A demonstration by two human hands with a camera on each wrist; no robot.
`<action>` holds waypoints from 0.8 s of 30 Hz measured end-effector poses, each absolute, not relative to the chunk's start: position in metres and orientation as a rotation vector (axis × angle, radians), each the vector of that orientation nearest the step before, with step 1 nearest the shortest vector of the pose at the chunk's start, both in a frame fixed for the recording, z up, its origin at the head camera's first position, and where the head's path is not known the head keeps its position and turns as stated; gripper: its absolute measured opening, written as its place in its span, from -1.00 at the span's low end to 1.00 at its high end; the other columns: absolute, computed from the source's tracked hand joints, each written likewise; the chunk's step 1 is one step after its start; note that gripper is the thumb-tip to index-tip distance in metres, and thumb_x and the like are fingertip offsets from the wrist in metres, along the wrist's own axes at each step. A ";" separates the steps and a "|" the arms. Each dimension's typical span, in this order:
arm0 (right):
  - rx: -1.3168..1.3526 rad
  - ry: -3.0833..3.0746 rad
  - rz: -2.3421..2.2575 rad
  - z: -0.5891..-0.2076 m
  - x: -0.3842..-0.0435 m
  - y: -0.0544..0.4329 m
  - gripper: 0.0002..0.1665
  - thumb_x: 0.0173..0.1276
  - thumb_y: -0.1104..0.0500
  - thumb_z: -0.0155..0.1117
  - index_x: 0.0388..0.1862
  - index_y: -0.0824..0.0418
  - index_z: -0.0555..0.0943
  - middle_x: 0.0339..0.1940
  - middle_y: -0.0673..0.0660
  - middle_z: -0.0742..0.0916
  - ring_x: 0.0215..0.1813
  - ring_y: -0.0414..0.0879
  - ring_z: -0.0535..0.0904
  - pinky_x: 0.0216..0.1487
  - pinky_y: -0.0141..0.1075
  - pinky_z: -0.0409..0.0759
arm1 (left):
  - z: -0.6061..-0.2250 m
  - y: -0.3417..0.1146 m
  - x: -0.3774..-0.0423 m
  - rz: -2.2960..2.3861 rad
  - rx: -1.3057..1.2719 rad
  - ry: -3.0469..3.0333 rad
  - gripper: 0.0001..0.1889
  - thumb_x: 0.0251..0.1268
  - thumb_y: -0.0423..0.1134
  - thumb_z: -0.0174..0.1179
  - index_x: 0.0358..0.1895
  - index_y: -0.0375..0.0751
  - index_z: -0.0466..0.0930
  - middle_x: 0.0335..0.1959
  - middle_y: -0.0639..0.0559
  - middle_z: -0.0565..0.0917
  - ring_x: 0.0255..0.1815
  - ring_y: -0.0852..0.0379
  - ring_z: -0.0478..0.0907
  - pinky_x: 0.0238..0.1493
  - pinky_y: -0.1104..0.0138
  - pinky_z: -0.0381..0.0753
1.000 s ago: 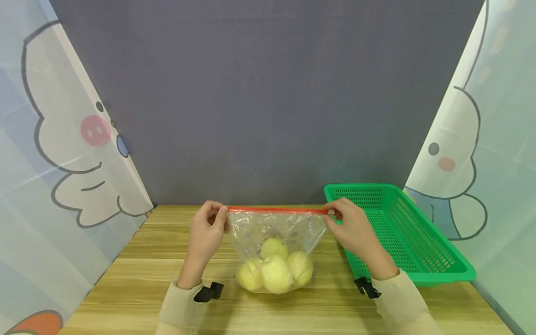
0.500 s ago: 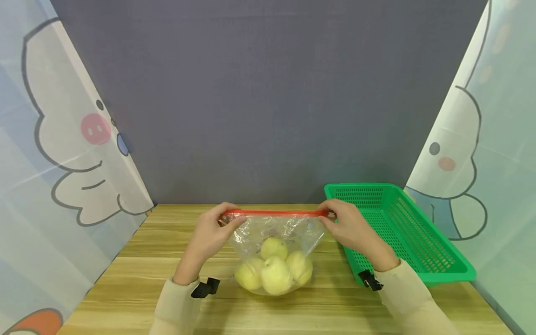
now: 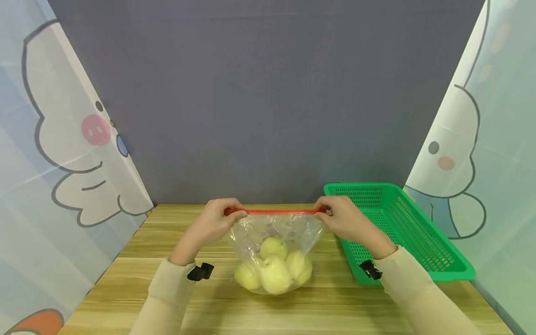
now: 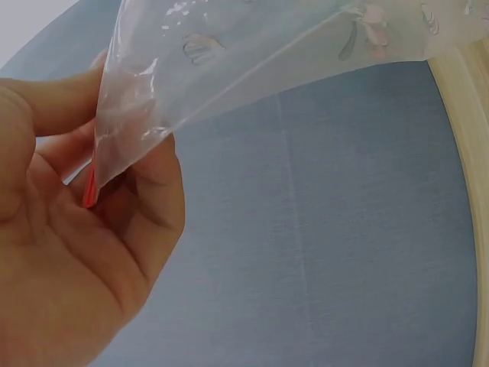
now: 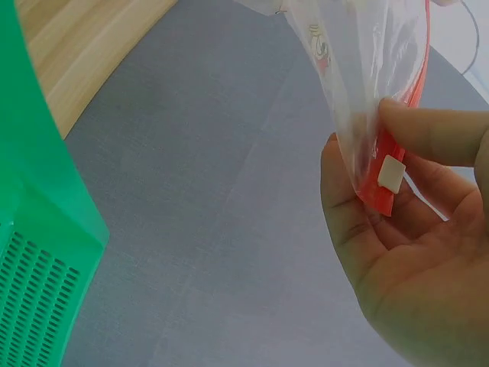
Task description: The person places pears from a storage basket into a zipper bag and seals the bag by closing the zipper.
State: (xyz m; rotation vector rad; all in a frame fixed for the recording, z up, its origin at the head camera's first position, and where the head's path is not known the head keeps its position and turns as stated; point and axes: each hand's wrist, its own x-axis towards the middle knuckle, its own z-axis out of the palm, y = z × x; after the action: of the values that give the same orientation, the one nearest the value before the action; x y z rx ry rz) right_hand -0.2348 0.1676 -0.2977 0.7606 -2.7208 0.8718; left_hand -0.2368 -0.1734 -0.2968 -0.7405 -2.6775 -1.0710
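A clear zip bag with a red zip strip along its top stands on the table, stretched between both hands. Inside it are several pale yellow-green round fruits, which look like pears or apples. My left hand pinches the strip's left end between thumb and fingers. At the right end, my right hand pinches the strip the same way. In the right wrist view a small white slider sits on the red strip, close to the right-hand corner. The left wrist view shows the other corner inside the left hand.
A green perforated plastic basket stands at the right of the wooden table, partly behind the right forearm. A dark grey panel rises at the back. Curtains with cartoon prints hang on both sides.
My left hand has shifted inward to the right along the red strip, and its grip has changed. My right hand has moved slightly left. The fruits in the bag have stayed nearly in place.
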 end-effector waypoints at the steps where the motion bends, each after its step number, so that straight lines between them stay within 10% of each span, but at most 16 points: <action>1: 0.758 -2.731 0.865 -0.296 -0.236 0.167 -0.89 0.45 0.30 0.30 -0.13 0.18 0.73 -0.22 0.02 0.73 -0.29 -0.13 0.54 -0.25 -0.20 0.55 | -0.296 -0.173 -0.238 -1.067 -0.735 -2.678 -0.90 0.45 -0.22 0.27 -0.22 -0.10 0.75 -0.53 0.08 0.59 -0.59 0.19 0.36 -0.49 0.32 0.40; 24: 0.543 -2.685 0.847 -0.282 -0.291 0.165 -0.80 0.53 0.32 0.18 -0.01 0.27 0.71 -0.08 0.21 0.75 -0.24 0.02 0.62 -0.21 -0.09 0.60 | -0.282 -0.150 -0.304 -0.998 -0.574 -2.562 -0.83 0.54 -0.20 0.17 -0.10 -0.20 0.71 -0.32 -0.04 0.67 -0.45 0.03 0.46 -0.34 0.15 0.49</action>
State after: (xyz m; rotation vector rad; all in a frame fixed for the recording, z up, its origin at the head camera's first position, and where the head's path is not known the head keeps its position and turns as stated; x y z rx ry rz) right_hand -0.2912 0.1647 -0.2819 0.5433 -2.6851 0.8467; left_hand -0.3044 -0.1499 -0.2815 -0.5740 -2.5622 -0.9979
